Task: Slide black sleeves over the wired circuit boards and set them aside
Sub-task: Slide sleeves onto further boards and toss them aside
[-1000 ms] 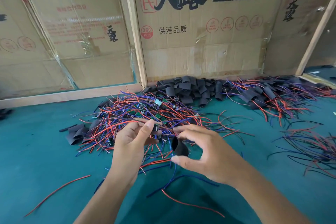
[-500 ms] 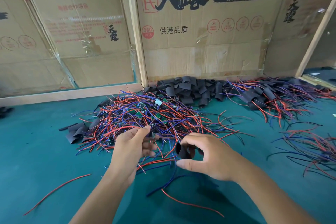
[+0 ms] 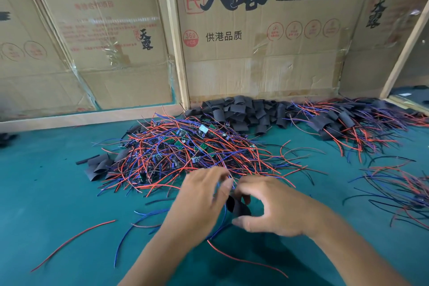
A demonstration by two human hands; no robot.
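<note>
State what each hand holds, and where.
Right hand pinches a short black tubular sleeve by its lower rim. Left hand grips thin blue wires entering it; exact hold hidden.

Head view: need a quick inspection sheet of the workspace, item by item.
Surface: teal mat, loose red wire on it.
Job's things: black sleeve held between both hands; pile of wired boards; heap of empty sleeves by the wall; sleeved units to the right.
Clutter: flat sleeves left of the pile.
Grippers: right hand pinches the sleeve; left hand grips wires at its mouth.
Cables: separate wire bundle far right.
Surroundings: cardboard wall, wooden post.
</note>
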